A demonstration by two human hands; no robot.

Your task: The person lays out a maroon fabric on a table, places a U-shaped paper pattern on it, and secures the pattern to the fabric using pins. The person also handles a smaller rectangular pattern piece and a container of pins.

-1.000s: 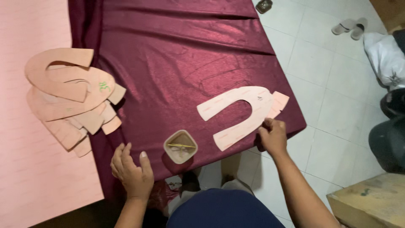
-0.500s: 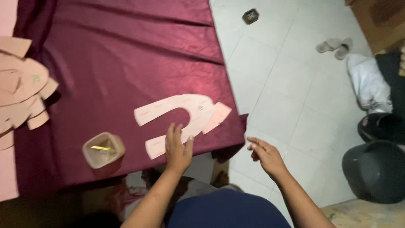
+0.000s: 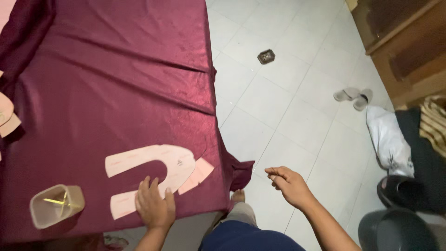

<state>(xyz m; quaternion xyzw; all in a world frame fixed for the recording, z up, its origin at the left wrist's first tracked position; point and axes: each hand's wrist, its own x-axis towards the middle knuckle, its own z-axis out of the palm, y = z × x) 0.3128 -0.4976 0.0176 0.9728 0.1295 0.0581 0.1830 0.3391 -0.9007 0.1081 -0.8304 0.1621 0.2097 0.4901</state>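
since the maroon fabric [image 3: 116, 83] is slippery-looking satin, the left hand [image 3: 154, 207] sits flat on the lower leg of the pink u-shaped paper pattern [image 3: 153, 172], fingers spread and pressing down, not gripping anything, which looks like it's there to pin the piece in place. that pattern lies near the front right corner of the cloth, close to the table edge where the fabric drops off and bunches into a little fold. the right hand [image 3: 289, 185] hangs out over the tiled floor [image 3: 288, 107], loosely curled with nothing in it as far as i can see. a small clear plastic cup [image 3: 56, 206] with something gold inside sits just left of the pattern. loads of bare cloth further up, and only a scrap of other pink pieces [image 3: 7, 116] at the far left edge.
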